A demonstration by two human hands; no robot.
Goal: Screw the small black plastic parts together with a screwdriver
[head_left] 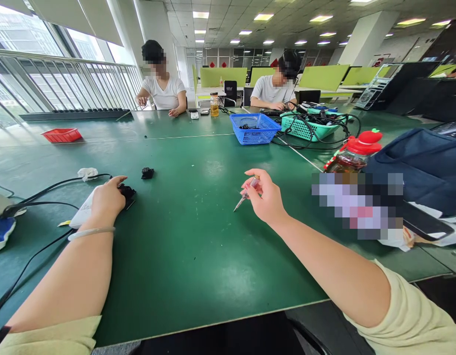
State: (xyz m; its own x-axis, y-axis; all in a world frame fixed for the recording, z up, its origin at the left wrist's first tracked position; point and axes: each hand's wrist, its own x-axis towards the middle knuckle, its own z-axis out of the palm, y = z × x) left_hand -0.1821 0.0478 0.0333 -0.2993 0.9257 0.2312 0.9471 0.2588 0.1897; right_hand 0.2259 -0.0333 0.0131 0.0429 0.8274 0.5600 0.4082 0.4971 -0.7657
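Note:
My right hand (263, 197) is closed around a small screwdriver (245, 195), its thin metal tip slanting down to the left above the green tabletop (198, 276). At the left, my left hand (108, 199) reaches over a small black heap (127, 191), with the index finger stretched out and the other fingers largely hidden. Under that hand and wrist lies a white, box-like device (83, 211), partly covered. Just beyond sits a separate small black piece (147, 172). Whether my left fingers touch the heap, I cannot tell.
Black cables (46, 203) and a crumpled white tissue (88, 173) lie left. A red tray (62, 135), blue basket (254, 129) and green basket (309, 127) stand farther back. A red-lidded jar (356, 150) and dark bag (420, 167) are right. Two people sit opposite.

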